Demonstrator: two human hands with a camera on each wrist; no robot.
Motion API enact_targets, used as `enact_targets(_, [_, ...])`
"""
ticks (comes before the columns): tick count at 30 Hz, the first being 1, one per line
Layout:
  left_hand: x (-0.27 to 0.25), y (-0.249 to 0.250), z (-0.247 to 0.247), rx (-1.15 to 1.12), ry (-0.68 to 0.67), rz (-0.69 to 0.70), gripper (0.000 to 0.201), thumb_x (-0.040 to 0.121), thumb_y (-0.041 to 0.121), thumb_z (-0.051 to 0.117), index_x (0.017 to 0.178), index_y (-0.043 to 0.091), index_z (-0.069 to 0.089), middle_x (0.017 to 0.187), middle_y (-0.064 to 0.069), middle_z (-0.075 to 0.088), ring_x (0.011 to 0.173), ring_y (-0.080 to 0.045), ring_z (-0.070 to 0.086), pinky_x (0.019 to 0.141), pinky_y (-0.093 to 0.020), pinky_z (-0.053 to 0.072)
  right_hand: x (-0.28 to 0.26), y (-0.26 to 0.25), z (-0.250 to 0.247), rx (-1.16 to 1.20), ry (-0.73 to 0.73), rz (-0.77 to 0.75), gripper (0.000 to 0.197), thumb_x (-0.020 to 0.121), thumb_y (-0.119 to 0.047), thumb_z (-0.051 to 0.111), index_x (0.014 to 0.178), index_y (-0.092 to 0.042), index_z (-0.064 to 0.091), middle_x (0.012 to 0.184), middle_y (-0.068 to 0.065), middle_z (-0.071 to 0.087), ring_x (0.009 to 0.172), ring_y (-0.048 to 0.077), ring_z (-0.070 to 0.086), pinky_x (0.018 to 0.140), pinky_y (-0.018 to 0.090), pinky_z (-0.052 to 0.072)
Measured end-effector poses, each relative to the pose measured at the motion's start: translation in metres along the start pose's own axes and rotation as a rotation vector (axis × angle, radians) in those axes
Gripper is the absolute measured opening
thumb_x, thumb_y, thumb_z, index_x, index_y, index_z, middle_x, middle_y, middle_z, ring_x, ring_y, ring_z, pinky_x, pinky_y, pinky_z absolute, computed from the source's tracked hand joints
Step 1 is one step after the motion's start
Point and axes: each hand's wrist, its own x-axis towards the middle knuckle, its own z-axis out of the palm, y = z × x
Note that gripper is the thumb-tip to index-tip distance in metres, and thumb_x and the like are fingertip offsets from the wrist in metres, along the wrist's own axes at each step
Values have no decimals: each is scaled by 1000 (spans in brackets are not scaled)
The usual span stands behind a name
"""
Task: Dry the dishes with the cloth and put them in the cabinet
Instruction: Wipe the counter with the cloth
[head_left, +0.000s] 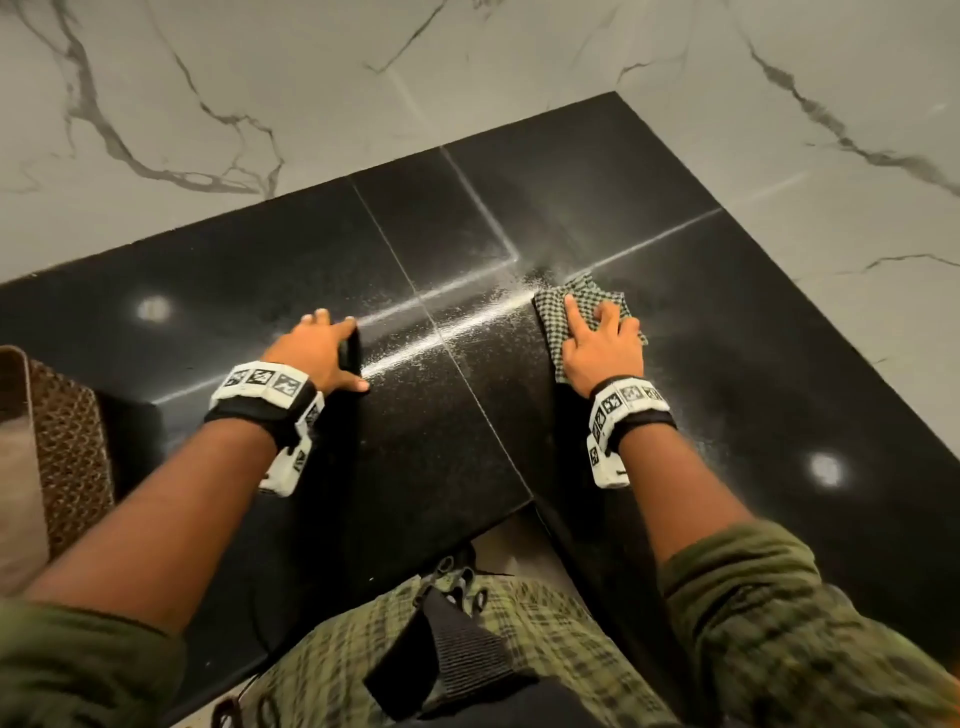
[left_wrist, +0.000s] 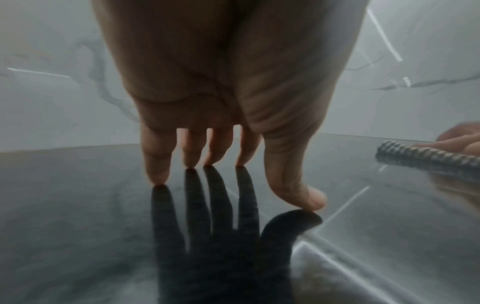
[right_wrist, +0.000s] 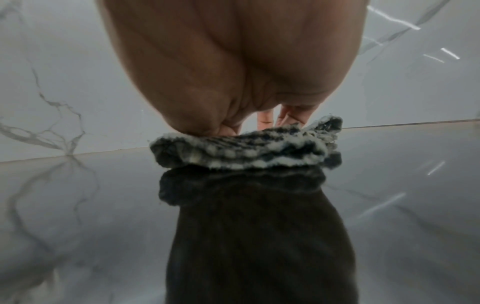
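Counter (head_left: 649, 171) is reading as polished black stone, glossy and mirror-like, with thin seams and fine white speckle along them; veined white marble wall (head_left: 260, 78) is sitting behind it. Cloth (head_left: 582, 304), checked woven fabric, crumpled, is lying right of centre. Right hand (head_left: 597, 348) is pressing flat on it, fingers (head_left: 574, 312) straight and spread. Left hand (head_left: 317, 353) is resting left, fingertips (left_wrist: 158, 174) touching bare stone, open, holding nothing.
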Motion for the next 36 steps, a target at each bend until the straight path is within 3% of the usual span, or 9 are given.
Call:
enact_targets(3, [7,35,1,-23,-31,59,107,76,49,85,160,28,22,167,-20,12,154,-39,15,116,-60,33,-30,27,9,14,40,58,63,97,-39,26,160,-34,20,152,19,34,129,41,40,111,49,31])
enact_targets(8, [15,49,-1,23,-40,23,106,73,48,87,157,27,26,162,-24,19,149,-44,24,110,-60,41,-55,92,17,77,-24,289,69,88,-46,14,158,-41,19,151,17,33,125,43,42,111,51,32])
enact_targets(13, [15,49,3,42,-50,10,113,76,48,85,161,29,13,166,-25,6,153,-44,13,114,-61,37,-48,99,-3,76,-74,321,59,103,-29,34,160,-28,18,154,24,27,139,40,29,114,52,29])
enact_targets(20, [14,46,7,79,-41,8,114,81,54,78,162,30,1,168,-22,5,155,-41,9,118,-57,34,55,75,-8,148,-143,273,72,91,-21,43,158,-27,16,157,31,12,144,50,20,119,56,22])
enact_targets(26, [14,47,5,86,-59,2,114,82,54,76,162,32,-3,168,-22,2,155,-42,9,115,-58,37,144,20,-37,195,-144,280,68,97,-23,43,160,-24,17,165,22,0,143,55,25,116,56,32])
enact_targets(29, [17,47,4,84,-74,2,114,83,54,76,162,33,-3,167,-24,2,153,-45,13,113,-57,40,187,-8,-44,194,-165,243,71,92,-29,40,160,-17,20,167,18,3,145,52,26,114,58,33])
enact_targets(33, [25,48,4,87,-109,4,116,82,52,78,162,31,-4,166,-27,2,153,-47,11,112,-58,41,221,-40,-61,261,-119,267,67,98,-24,45,159,-11,20,163,20,7,140,49,37,112,53,38])
enact_targets(36, [31,51,2,85,-131,0,120,79,47,82,162,28,-2,164,-31,5,152,-50,12,112,-59,41,250,-67,-71,292,-53,237,63,100,-27,46,157,-8,27,162,19,15,142,46,34,117,51,34])
